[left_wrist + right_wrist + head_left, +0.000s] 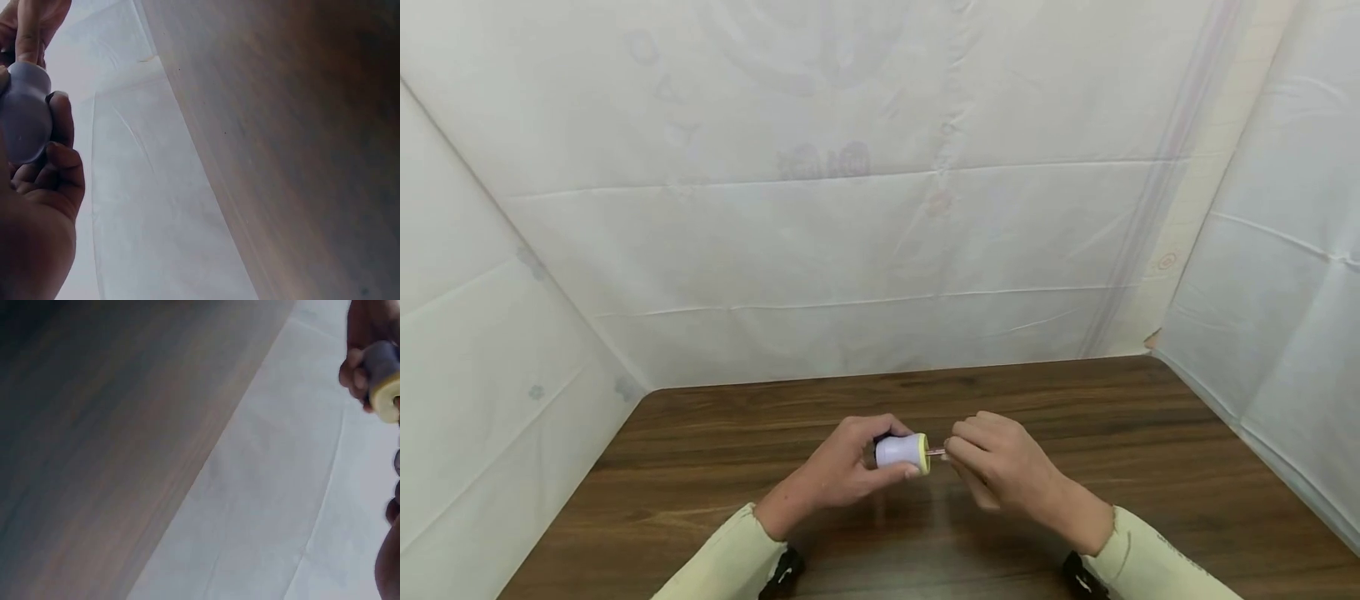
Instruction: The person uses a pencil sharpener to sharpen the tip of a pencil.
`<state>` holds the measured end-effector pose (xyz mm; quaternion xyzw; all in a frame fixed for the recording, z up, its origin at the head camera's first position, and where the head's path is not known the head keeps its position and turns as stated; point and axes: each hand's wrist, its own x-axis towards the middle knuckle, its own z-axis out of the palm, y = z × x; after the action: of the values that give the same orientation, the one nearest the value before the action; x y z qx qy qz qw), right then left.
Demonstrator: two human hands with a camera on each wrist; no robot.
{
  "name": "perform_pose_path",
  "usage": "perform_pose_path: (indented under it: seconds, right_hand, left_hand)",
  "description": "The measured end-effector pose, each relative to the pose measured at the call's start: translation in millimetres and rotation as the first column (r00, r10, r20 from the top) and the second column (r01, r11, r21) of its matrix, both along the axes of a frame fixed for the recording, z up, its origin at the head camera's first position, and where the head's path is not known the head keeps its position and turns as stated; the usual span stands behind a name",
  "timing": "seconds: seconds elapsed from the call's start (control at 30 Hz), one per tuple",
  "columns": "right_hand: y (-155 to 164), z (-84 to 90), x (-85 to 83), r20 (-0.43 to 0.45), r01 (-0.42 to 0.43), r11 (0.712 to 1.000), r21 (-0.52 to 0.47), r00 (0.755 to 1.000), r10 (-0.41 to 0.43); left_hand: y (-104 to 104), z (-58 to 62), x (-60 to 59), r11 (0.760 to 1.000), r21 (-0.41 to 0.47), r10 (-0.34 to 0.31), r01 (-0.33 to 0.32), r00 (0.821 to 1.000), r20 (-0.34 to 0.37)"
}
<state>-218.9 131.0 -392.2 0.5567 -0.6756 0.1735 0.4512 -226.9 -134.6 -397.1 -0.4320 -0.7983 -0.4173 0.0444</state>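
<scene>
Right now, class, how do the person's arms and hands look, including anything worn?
The left hand and right hand are bare, without gloves. The left sleeve and right sleeve are pale yellowish; the right bears small dark marks, unreadable here. A black piece with whitish marks shows near each sleeve's end.

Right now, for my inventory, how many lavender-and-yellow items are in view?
1: the lavender-and-yellow item, held in the left grip, its yellow end facing the right grip.
</scene>
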Motion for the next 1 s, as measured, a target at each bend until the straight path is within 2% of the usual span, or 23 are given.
perform_pose_path:
  seconds: [0.07, 0.1, 0.13, 0.17, 0.2, 0.27, 0.3, 0.33, 0.37, 0.43, 0.47, 0.5, 0.53, 0.57, 0.6, 0.63, 0.67, 0.73, 0.77, 0.8, 0.9, 0.97, 1.0]
  right_hand:
    - [0.2, -1.2, 4.0, 0.174, 0.0, 1.0, -0.013, 0.985, 0.002]
    - [0.7, -1.6, 6.4, 0.272, 0.004, 1.0, -0.018, 0.962, 0.001]
    - [0.9, -1.3, 8.5, 0.379, 0.002, 1.0, -0.029, 0.926, 0.009]
    - [1.1, -0.6, 10.5, 0.486, 0.005, 0.999, -0.04, 0.874, 0.015]
    - [1.2, 0.7, 12.4, 0.588, 0.011, 0.998, -0.054, 0.808, 0.022]
    - [1.7, 3.5, 14.9, 0.76, 0.032, 0.996, -0.078, 0.648, 0.039]
    - [2.1, 5.2, 15.5, 0.831, 0.043, 0.995, -0.085, 0.554, 0.047]
    - [2.9, 7.2, 15.9, 0.891, 0.053, 0.994, -0.092, 0.449, 0.058]
    - [4.0, 8.7, 16.0, 0.94, 0.06, 0.993, -0.099, 0.333, 0.074]
    - [6.7, 10.8, 14.6, 0.989, 0.057, 0.99, -0.132, 0.077, 0.127]
    - [7.9, 11.8, 13.7, 0.986, 0.056, 0.987, -0.154, -0.052, 0.157]
    - [9.0, 12.4, 12.8, 0.97, 0.061, 0.983, -0.172, -0.166, 0.18]
    - [10.1, 12.5, 11.8, 0.945, 0.064, 0.979, -0.191, -0.256, 0.201]
    - [11.0, 12.2, 10.6, 0.922, 0.063, 0.976, -0.208, -0.319, 0.217]
    - [11.8, 11.9, 9.7, 0.908, 0.058, 0.974, -0.217, -0.354, 0.224]
    - [12.3, 11.6, 9.2, 0.907, 0.048, 0.975, -0.216, -0.36, 0.219]
    - [12.7, 11.0, 9.0, 0.915, 0.04, 0.977, -0.209, -0.345, 0.21]
    - [13.2, 9.5, 8.9, 0.942, 0.03, 0.982, -0.189, -0.276, 0.189]
    - [13.3, 8.7, 9.0, 0.956, 0.029, 0.984, -0.176, -0.232, 0.178]
    - [13.3, 7.9, 9.4, 0.972, 0.029, 0.987, -0.157, -0.172, 0.16]
    - [12.1, 4.5, 10.2, 0.993, 0.036, 0.994, -0.103, 0.062, 0.101]
    - [10.9, 1.4, 10.5, 0.967, 0.047, 0.996, -0.079, 0.246, 0.065]
    - [10.1, -0.4, 10.4, 0.935, 0.05, 0.996, -0.071, 0.35, 0.049]
  left_hand:
    - [-0.2, 0.2, -0.4, 1.0, 0.011, -0.004, 0.004, 0.999, -0.033]
    - [-0.2, 0.2, -0.7, 1.0, 0.015, -0.007, 0.008, 0.999, -0.053]
    - [-0.2, 0.0, -1.0, 1.0, 0.016, -0.009, 0.01, 0.997, -0.073]
    - [-0.2, 0.0, -1.4, 1.0, 0.015, -0.014, 0.016, 0.995, -0.098]
    - [-0.3, -0.3, -1.8, 1.0, 0.014, -0.02, 0.021, 0.992, -0.123]
    - [-0.8, -0.6, -2.5, 1.0, 0.003, -0.028, 0.029, 0.984, -0.177]
    - [-0.9, -0.6, -2.7, 0.999, -0.005, -0.033, 0.033, 0.979, -0.201]
    - [-0.8, -0.5, -2.8, 0.999, -0.014, -0.04, 0.038, 0.974, -0.222]
    - [-0.5, -0.2, -2.8, 0.999, -0.025, -0.049, 0.044, 0.969, -0.243]
    - [0.3, 0.8, -2.7, 0.997, -0.048, -0.067, 0.055, 0.957, -0.282]
    - [0.9, 1.3, -2.4, 0.996, -0.057, -0.077, 0.063, 0.953, -0.294]
    - [1.2, 1.9, -2.1, 0.995, -0.065, -0.086, 0.07, 0.948, -0.306]
    - [1.5, 2.4, -1.8, 0.995, -0.071, -0.092, 0.073, 0.943, -0.319]
    - [1.8, 2.6, -1.7, 0.994, -0.076, -0.095, 0.074, 0.939, -0.33]
    - [1.9, 2.7, -1.6, 0.994, -0.078, -0.095, 0.073, 0.937, -0.336]
    - [2.1, 2.7, -1.5, 0.995, -0.077, -0.093, 0.071, 0.938, -0.335]
    - [2.1, 2.4, -1.3, 0.995, -0.074, -0.089, 0.069, 0.94, -0.33]
    - [2.1, 1.6, -1.7, 0.996, -0.067, -0.078, 0.06, 0.946, -0.315]
    - [2.0, 1.2, -2.0, 0.997, -0.061, -0.072, 0.056, 0.95, -0.303]
    - [1.9, 0.9, -2.2, 0.997, -0.053, -0.068, 0.055, 0.954, -0.292]
    - [1.0, -0.5, -4.4, 0.999, -0.027, -0.053, 0.048, 0.96, -0.275]
    - [0.2, -1.5, -5.9, 0.999, -0.012, -0.046, 0.045, 0.962, -0.267]
    - [-0.1, -1.8, -6.5, 0.999, -0.006, -0.039, 0.039, 0.964, -0.262]
